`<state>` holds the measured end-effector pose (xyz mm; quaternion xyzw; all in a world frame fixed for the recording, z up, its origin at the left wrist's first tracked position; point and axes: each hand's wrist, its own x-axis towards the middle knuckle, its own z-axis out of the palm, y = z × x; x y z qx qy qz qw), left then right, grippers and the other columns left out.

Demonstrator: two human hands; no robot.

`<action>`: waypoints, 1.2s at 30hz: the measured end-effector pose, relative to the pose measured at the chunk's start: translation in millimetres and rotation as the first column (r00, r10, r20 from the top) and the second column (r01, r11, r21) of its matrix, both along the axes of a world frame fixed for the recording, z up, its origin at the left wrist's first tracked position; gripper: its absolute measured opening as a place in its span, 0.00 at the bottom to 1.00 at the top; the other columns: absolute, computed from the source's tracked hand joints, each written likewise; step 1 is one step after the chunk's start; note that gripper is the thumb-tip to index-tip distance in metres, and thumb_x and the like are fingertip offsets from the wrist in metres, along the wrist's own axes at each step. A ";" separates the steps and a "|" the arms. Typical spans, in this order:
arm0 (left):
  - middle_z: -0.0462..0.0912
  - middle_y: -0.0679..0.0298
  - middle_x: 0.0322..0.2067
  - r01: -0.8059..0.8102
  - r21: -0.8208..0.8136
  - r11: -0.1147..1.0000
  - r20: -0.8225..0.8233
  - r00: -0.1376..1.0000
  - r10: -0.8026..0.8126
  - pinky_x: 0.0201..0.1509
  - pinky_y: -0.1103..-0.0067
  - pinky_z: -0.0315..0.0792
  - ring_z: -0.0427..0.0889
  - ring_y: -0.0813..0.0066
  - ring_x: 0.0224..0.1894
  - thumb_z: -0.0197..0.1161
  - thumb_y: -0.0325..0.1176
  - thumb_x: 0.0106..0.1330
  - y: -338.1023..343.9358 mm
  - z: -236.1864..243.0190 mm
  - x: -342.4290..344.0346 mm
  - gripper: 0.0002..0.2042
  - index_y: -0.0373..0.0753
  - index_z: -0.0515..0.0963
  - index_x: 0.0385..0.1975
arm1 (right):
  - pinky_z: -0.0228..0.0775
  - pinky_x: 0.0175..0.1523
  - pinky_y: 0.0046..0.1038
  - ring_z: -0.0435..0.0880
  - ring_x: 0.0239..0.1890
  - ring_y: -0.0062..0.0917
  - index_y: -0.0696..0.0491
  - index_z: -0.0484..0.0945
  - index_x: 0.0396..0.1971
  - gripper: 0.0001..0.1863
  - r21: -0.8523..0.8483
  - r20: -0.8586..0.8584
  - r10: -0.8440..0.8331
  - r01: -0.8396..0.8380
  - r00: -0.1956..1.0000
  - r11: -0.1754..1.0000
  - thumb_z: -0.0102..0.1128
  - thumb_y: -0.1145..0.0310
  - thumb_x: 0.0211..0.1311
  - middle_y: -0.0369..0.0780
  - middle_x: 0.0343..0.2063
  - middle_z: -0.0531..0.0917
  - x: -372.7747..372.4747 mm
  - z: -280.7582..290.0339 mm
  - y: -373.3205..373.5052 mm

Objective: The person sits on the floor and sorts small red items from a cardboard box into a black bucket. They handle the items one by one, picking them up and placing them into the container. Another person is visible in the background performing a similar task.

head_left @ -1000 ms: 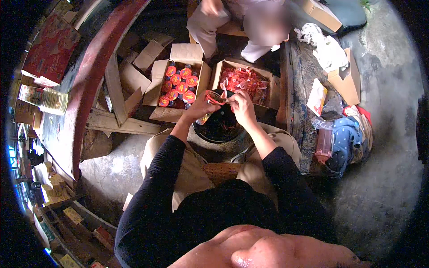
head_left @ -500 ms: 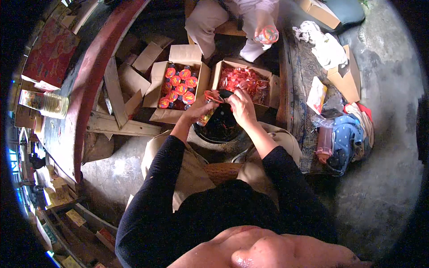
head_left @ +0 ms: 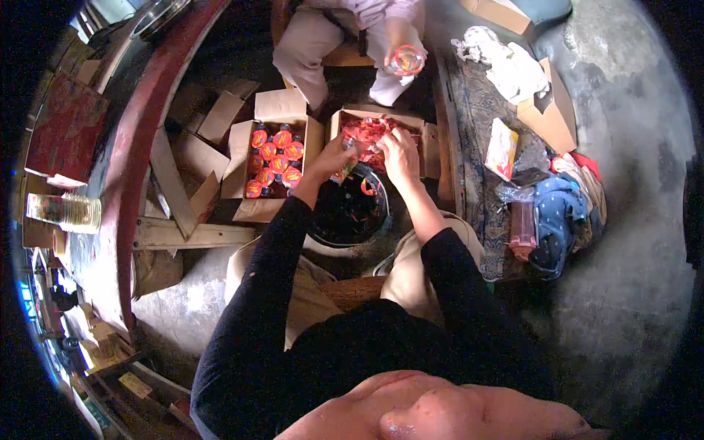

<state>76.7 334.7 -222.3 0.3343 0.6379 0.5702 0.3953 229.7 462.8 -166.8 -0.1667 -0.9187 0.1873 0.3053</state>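
Observation:
My left hand (head_left: 335, 159) is closed round a clear plastic cup (head_left: 343, 174) with green and yellow print, tilted above the rim of a dark bucket. My right hand (head_left: 400, 156) is over a carton (head_left: 411, 119) full of shiny red plastic strips (head_left: 372, 129). Its fingers are bent down and pinched together among the strips; exactly what lies between them is partly hidden. Between my knees stands the round bucket (head_left: 345, 216) with a dark inside. A small orange-red piece (head_left: 368, 188) shows in it near the far right side.
An open carton (head_left: 236, 158) left of the bucket holds several red-topped jars (head_left: 279, 163). Opposite me, another person's hand (head_left: 397, 57) holds a clear cup (head_left: 408, 61). Stacked cups (head_left: 64, 211) lie on the left bench. The right bench carries cloths (head_left: 563, 220) and a white cloth (head_left: 502, 64).
My hands have drawn apart; the right one has moved from the cup to the red strips. An orange-red piece now shows in the bucket. The whole view has shifted slightly.

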 end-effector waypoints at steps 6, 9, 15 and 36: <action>0.77 0.62 0.52 -0.021 -0.189 0.982 0.003 1.000 0.022 0.56 0.73 0.70 0.75 0.72 0.54 0.68 0.44 0.60 9.0 25.0 7.0 0.28 0.37 0.69 0.57 | 0.71 0.45 0.38 0.78 0.39 0.40 0.56 0.79 0.27 0.03 -0.246 -0.083 -0.054 0.032 0.995 0.969 0.64 0.76 0.52 0.45 0.32 0.79 -0.1 -15.9 16.6; 0.77 0.63 0.52 -0.016 -0.041 0.999 -0.054 0.998 0.013 0.57 0.73 0.70 0.75 0.73 0.54 0.72 0.40 0.55 2.5 9.8 3.2 0.29 0.38 0.69 0.56 | 0.74 0.44 0.37 0.82 0.38 0.39 0.57 0.80 0.26 0.04 -0.583 0.019 -0.057 0.058 0.998 0.810 0.66 0.73 0.53 0.47 0.31 0.83 0.3 -30.4 35.5; 0.77 0.65 0.49 0.006 0.072 0.997 -0.137 0.991 0.004 0.59 0.76 0.71 0.77 0.74 0.53 0.74 0.30 0.53 -42.1 22.3 3.0 0.29 0.37 0.69 0.55 | 0.74 0.33 0.30 0.85 0.28 0.27 0.56 0.80 0.23 0.04 -0.260 0.172 -0.121 0.164 0.978 0.952 0.60 0.73 0.55 0.43 0.24 0.84 43.1 -7.1 72.1; 0.78 0.64 0.51 -0.157 0.221 0.963 -0.014 0.986 0.164 0.62 0.75 0.69 0.76 0.75 0.54 0.76 0.27 0.49 -141.6 56.5 68.2 0.32 0.37 0.70 0.56 | 0.68 0.49 0.45 0.78 0.45 0.46 0.53 0.80 0.34 0.08 0.294 0.390 -0.781 0.738 0.488 0.608 0.62 0.68 0.55 0.50 0.35 0.80 273.1 -62.2 122.8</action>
